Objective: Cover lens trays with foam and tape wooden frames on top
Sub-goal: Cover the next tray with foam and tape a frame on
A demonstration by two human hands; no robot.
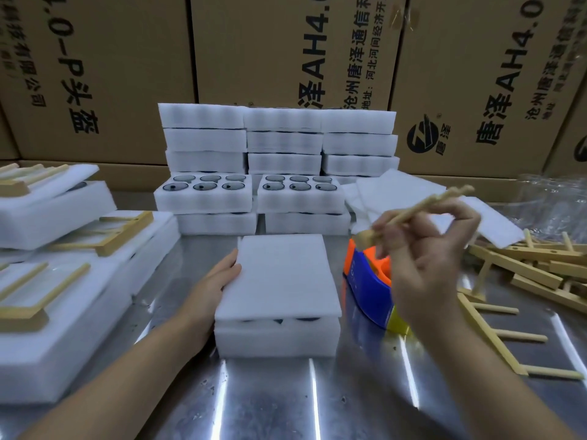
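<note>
The right hand [425, 249] is raised above the table with the wrist bent back, thumb and curled fingers pinching a pale wooden frame [413, 214] that slants up and away to the right. The frame is blurred, and only one long stick and a thicker end block show, so its full shape cannot be told. The left hand [219, 277] lies low, forearm reaching in from the lower left, fingers straight and together against the left edge of a flat white foam sheet [282, 274].

That sheet lies on a white foam lens tray [276, 339] at the centre of the shiny metal table [286, 395]. It hides the tray's top; only dark slivers of lenses show in the gap at the near edge.

Just right of the tray, partly behind the right wrist, sits an orange, blue and yellow tape dispenser [365, 281]. Further right is a loose heap of wooden frames [524, 271], cut off by the picture's edge. Behind the tray stand stacked white foam trays [279, 138], two of them uncovered, with loose foam sheets [397, 188] beside. On the left, taped trays with frames on top [63, 281] crowd close. Bare metal lies in front of the tray, between the forearms. Printed cardboard boxes [286, 42] wall off the back.
</note>
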